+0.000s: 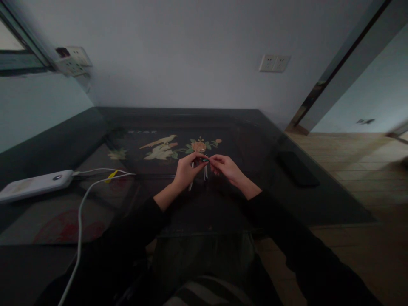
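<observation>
My left hand is closed in a pinch on a small dark, slightly shiny piece, too small to name. From the left, the fingertips of my right hand press together at the right end of the same piece; whether they grip it or something thinner is hidden. Thin pale strands hang below my fingers, and one more pale strip shows under my left palm. Both hands are just above the dark table, in front of its flower picture.
A white power bank lies at the left, its white cable running toward me past a yellow tag. At the right rests a flat black object, perhaps a phone. Wall sockets are behind the table.
</observation>
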Motion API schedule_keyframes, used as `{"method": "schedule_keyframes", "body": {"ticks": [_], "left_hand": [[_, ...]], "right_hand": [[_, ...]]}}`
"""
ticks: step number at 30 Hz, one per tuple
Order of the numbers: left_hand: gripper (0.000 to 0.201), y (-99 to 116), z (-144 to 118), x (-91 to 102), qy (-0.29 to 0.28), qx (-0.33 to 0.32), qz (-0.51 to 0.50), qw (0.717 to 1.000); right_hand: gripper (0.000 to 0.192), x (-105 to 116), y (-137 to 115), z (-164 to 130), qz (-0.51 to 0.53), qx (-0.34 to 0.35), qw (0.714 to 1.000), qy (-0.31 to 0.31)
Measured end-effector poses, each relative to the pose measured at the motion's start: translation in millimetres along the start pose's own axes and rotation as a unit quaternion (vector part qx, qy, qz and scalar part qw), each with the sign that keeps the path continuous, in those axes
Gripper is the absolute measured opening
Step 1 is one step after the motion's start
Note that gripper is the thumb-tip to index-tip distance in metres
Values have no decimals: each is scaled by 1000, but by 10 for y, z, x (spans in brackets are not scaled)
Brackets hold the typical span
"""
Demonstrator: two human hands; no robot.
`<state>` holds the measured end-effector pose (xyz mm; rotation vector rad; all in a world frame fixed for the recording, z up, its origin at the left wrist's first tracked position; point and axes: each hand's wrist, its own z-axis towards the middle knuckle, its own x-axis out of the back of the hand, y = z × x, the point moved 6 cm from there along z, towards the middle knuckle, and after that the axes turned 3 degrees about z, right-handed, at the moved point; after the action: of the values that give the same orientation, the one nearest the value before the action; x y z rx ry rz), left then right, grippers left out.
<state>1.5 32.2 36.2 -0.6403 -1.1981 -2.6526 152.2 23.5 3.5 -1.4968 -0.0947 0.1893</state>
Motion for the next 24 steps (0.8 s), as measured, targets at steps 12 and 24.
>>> {"method": "schedule_keyframes", "body": {"ticks": [12,24], "left_hand": [[15,-101,15,-32,-1,73,-107,992],[18,-157,22,-64,-22,96,-134,986]], "right_hand": [[39,24,-23,-4,23,8,999,24],[33,78,-42,4,3,26,999,40]]}}
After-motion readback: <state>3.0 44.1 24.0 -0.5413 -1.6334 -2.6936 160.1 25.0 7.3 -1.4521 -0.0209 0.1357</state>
